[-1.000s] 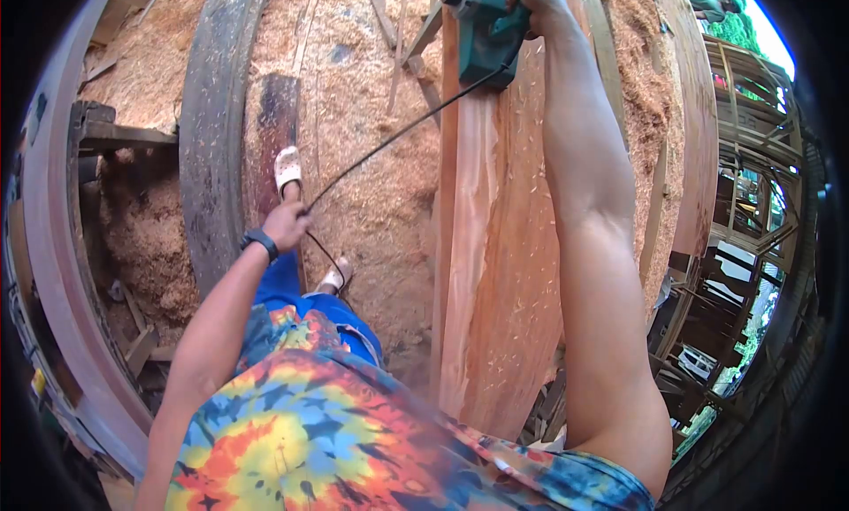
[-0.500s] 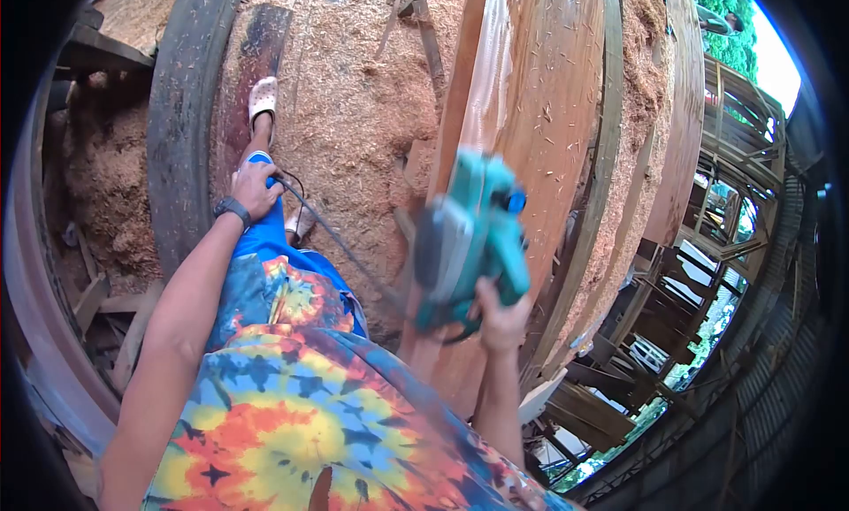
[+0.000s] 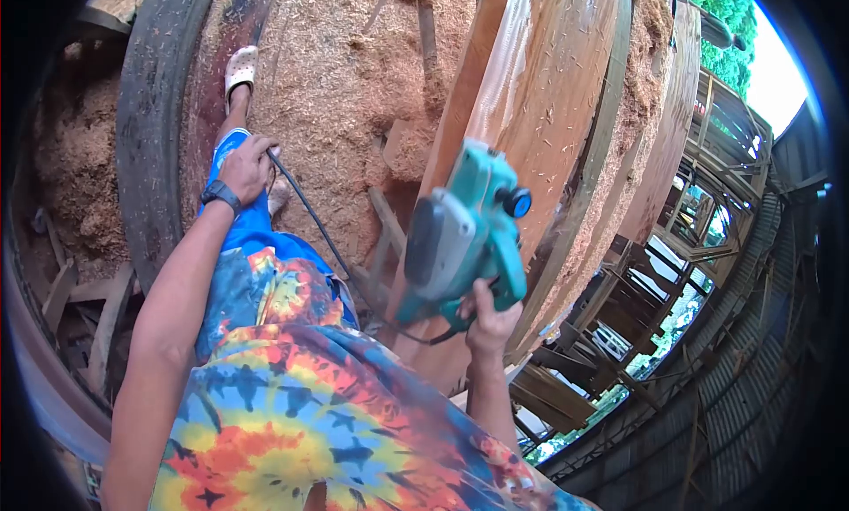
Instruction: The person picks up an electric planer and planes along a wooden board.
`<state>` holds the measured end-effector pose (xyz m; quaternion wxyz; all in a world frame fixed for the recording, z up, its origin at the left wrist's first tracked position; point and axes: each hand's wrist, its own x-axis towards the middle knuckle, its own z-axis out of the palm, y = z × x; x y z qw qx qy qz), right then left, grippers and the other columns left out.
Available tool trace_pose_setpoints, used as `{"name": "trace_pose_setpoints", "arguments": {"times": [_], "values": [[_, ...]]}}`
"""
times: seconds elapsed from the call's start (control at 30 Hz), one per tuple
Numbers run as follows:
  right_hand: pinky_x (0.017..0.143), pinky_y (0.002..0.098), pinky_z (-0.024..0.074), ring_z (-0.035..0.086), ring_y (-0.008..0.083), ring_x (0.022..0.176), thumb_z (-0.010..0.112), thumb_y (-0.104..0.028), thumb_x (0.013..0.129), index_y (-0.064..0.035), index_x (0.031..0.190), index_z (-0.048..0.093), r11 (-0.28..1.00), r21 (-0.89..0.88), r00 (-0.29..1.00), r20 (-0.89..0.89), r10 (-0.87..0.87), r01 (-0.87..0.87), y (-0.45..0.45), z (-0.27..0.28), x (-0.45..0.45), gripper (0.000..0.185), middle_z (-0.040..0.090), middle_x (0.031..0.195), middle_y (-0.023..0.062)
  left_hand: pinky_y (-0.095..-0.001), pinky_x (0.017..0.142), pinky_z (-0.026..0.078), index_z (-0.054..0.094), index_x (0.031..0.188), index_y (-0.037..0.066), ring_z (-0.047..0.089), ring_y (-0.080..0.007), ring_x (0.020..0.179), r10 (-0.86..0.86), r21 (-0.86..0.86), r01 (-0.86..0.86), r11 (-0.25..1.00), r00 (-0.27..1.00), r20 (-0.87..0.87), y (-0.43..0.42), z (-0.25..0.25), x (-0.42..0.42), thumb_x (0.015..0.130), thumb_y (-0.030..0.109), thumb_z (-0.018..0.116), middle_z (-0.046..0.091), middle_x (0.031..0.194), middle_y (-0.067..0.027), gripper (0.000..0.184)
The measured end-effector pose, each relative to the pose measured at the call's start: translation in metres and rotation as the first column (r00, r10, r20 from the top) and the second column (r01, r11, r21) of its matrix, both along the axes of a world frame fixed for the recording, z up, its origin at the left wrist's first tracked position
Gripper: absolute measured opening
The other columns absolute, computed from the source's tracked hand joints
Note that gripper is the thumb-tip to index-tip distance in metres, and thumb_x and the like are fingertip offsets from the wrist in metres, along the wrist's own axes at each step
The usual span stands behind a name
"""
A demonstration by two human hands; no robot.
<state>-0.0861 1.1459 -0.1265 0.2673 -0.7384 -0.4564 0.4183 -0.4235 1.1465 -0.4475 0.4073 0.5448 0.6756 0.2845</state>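
Note:
A teal electric hand planer (image 3: 473, 232) rests over the near end of a thick reddish-brown plank (image 3: 553, 87). My right hand (image 3: 491, 316) is wrapped round the planer's rear handle. A pale, freshly cut strip (image 3: 504, 78) runs along the plank's left side, with loose shavings scattered over the wood. My left hand (image 3: 246, 168) is closed round the planer's black power cord (image 3: 309, 210), close to my knee. From there the cord sags across to the back of the planer. The planer's underside is hidden.
Shavings (image 3: 336, 87) cover the ground. A dark beam (image 3: 164, 113) lies left of my foot in a cream clog (image 3: 241, 69). Wood scraps (image 3: 389, 219) lie between me and the plank. At right are stacked timber (image 3: 548, 396), corrugated metal (image 3: 752, 343) and another person (image 3: 721, 29).
The view has shifted slightly, so the plank appears farther right. The planer looks sharper and sits a little lower left. My left hand still holds the cord, which appears tauter.

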Motion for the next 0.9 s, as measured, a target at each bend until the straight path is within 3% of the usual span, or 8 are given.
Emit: {"name": "trace_pose_setpoints", "arguments": {"times": [0.27, 0.43, 0.53, 0.57, 0.6, 0.67, 0.7, 0.9], "values": [[0.044, 0.0305, 0.0453, 0.051, 0.0134, 0.047, 0.067, -0.018, 0.093, -0.0062, 0.093, 0.052, 0.996, 0.054, 0.997, -0.044, 0.071, -0.068, 0.192, -0.003, -0.05, 0.019, 0.048, 0.062, 0.0009, -0.0432, 0.081, 0.05, 0.069, 0.113, 0.006, 0.064, -0.0365, 0.094, 0.137, -0.035, -0.135, 0.99, 0.988, 0.066, 0.031, 0.013, -0.027, 0.095, 0.019, 0.059, 0.067, 0.101, -0.0169, 0.024], [0.045, 0.0312, 0.046, 0.051, 0.0161, 0.048, 0.067, -0.023, 0.093, -0.008, 0.08, 0.054, 0.979, 0.125, 0.984, -0.052, 0.168, -0.161, 0.345, -0.003, -0.091, 0.023, 0.049, 0.06, 0.0033, -0.0442, 0.078, 0.049, 0.069, 0.11, 0.006, 0.064, -0.0366, 0.09, 0.156, -0.083, -0.147, 0.986, 0.982, 0.105, 0.057, 0.025, -0.042, 0.095, 0.022, 0.06, 0.066, 0.097, -0.0171, 0.024], [0.046, 0.032, 0.0462, 0.05, 0.0154, 0.048, 0.067, -0.023, 0.093, -0.009, 0.081, 0.055, 0.97, 0.133, 0.972, -0.093, 0.218, -0.205, 0.448, -0.004, -0.116, 0.023, 0.048, 0.059, 0.0015, -0.0443, 0.076, 0.049, 0.069, 0.104, 0.004, 0.063, -0.0365, 0.087, 0.134, -0.08, -0.124, 0.989, 0.983, 0.126, 0.069, 0.03, -0.05, 0.094, 0.022, 0.061, 0.066, 0.092, -0.0165, 0.022], [0.046, 0.0345, 0.0472, 0.053, 0.018, 0.05, 0.067, -0.021, 0.093, -0.0037, 0.092, 0.059, 0.968, 0.111, 0.964, -0.119, 0.238, -0.225, 0.493, -0.007, -0.113, 0.019, 0.051, 0.061, 0.0052, -0.0444, 0.075, 0.048, 0.069, 0.101, 0.003, 0.063, -0.0367, 0.086, 0.079, -0.079, -0.07, 0.994, 0.99, 0.119, 0.071, 0.031, -0.054, 0.094, 0.022, 0.062, 0.065, 0.09, -0.0167, 0.021], [0.048, 0.0305, 0.0451, 0.048, 0.0145, 0.049, 0.069, -0.023, 0.093, -0.0097, 0.078, 0.054, 0.965, 0.089, 0.962, -0.101, 0.254, -0.245, 0.538, -0.01, -0.109, 0.025, 0.047, 0.061, 0.0003, -0.0445, 0.074, 0.048, 0.068, 0.097, 0.003, 0.063, -0.0368, 0.085, 0.024, -0.079, -0.016, 0.997, 0.993, 0.112, 0.073, 0.031, -0.057, 0.093, 0.022, 0.062, 0.065, 0.089, -0.0168, 0.021], [0.054, 0.0316, 0.0469, 0.049, 0.0148, 0.053, 0.069, -0.024, 0.093, -0.0095, 0.079, 0.053, 0.962, 0.013, 0.952, -0.143, 0.27, -0.271, 0.618, -0.009, -0.111, 0.026, 0.047, 0.062, 0.0006, -0.0445, 0.072, 0.048, 0.066, 0.092, 0.002, 0.063, -0.037, 0.083, -0.052, -0.098, 0.066, 0.993, 0.989, 0.14, 0.075, 0.036, -0.058, 0.092, 0.023, 0.063, 0.065, 0.086, -0.0172, 0.021], [0.042, 0.0253, 0.0364, 0.041, 0.0094, 0.046, 0.062, -0.029, 0.098, -0.0167, 0.077, 0.052, 0.952, 0.111, 0.938, -0.172, 0.301, -0.285, 0.621, -0.011, -0.134, 0.027, 0.041, 0.058, -0.0055, -0.0445, 0.072, 0.048, 0.065, 0.09, 0.002, 0.063, -0.0371, 0.083, -0.07, -0.117, 0.092, 0.989, 0.982, 0.173, 0.076, 0.042, -0.054, 0.092, 0.023, 0.063, 0.064, 0.086, -0.0175, 0.021], [0.046, 0.0227, 0.0405, 0.044, 0.0075, 0.051, 0.065, -0.038, 0.096, -0.0143, 0.086, 0.054, 0.93, 0.158, 0.896, -0.256, 0.362, -0.331, 0.622, -0.017, -0.124, 0.029, 0.044, 0.064, -0.006, -0.0475, 0.068, 0.046, 0.06, 0.09, 0.0, 0.061, -0.0432, 0.079, -0.107, -0.136, 0.137, 0.981, 0.972, 0.211, 0.061, 0.043, -0.036, 0.091, 0.02, 0.062, 0.062, 0.083, -0.0247, 0.02]]}}
